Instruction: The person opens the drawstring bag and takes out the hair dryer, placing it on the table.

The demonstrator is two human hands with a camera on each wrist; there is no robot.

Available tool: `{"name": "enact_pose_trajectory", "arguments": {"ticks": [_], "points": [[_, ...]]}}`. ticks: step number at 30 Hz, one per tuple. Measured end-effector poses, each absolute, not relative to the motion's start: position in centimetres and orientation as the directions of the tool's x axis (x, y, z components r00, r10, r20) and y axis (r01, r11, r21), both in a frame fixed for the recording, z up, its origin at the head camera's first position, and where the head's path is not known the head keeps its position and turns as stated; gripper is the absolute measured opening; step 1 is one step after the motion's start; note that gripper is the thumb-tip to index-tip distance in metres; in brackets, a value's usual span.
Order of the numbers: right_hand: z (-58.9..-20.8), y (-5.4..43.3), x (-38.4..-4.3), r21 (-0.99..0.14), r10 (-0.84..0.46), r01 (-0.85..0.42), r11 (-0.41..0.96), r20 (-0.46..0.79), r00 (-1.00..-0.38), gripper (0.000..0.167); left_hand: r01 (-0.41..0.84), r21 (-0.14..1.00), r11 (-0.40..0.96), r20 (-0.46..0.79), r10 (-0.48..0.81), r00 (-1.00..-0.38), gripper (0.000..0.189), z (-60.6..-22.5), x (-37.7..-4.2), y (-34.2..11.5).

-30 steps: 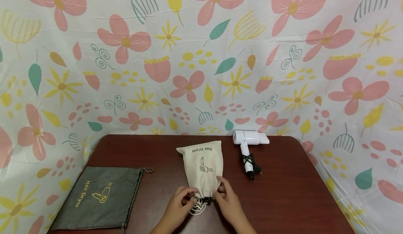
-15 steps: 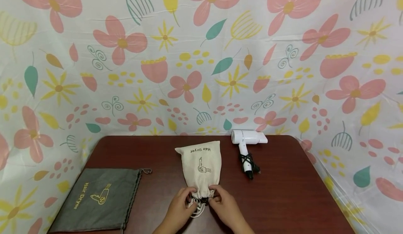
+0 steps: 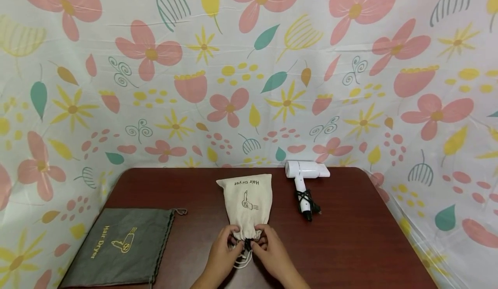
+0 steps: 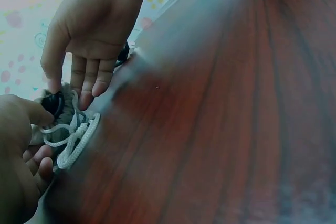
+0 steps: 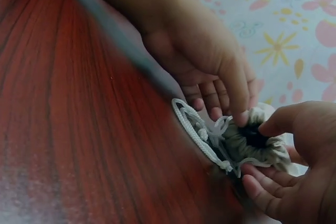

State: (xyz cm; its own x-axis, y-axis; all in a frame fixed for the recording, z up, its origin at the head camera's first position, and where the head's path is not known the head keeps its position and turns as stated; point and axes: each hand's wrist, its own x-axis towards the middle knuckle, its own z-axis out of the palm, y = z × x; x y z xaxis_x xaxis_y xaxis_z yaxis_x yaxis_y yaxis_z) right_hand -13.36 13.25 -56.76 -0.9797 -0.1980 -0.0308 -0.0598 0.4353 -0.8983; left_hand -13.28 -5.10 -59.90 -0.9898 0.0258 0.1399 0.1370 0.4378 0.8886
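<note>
A cream drawstring bag (image 3: 247,202), printed with "Hair Dryer" and a dryer drawing, lies flat on the table with its gathered mouth (image 5: 278,150) toward me. My left hand (image 3: 221,252) pinches the left side of that mouth between thumb and fingers. On the right side, my right hand (image 3: 274,254) pinches the rim in the same way. Something black (image 5: 255,136) shows inside the small opening; its kind is hidden. Knotted white cords (image 4: 79,142) hang loose from the mouth between the hands.
A grey drawstring bag (image 3: 132,267) with yellow "Hair Dryer" lettering lies flat at the left. At the back right is a white hair dryer (image 3: 309,169), its black cord (image 3: 305,196) wound round the handle. A flower-patterned cloth (image 3: 233,77) stands behind the dark red table (image 3: 350,246).
Both hands have closed in on the bag's mouth, the right hand moving left and down from the bag's side. The mouth is bunched narrower. The view has shifted slightly.
</note>
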Motion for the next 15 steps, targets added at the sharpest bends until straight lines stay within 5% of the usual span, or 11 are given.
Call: {"name": "enact_pose_trajectory", "arguments": {"ticks": [15], "points": [[-57.3, 11.9, -15.5, -0.925, -0.033, -0.061, 0.376, 0.053, -0.998, 0.039, 0.169, 0.916, 0.364, 0.223, -0.111, -0.968, 0.033, -60.0, -15.4, -4.7]]}}
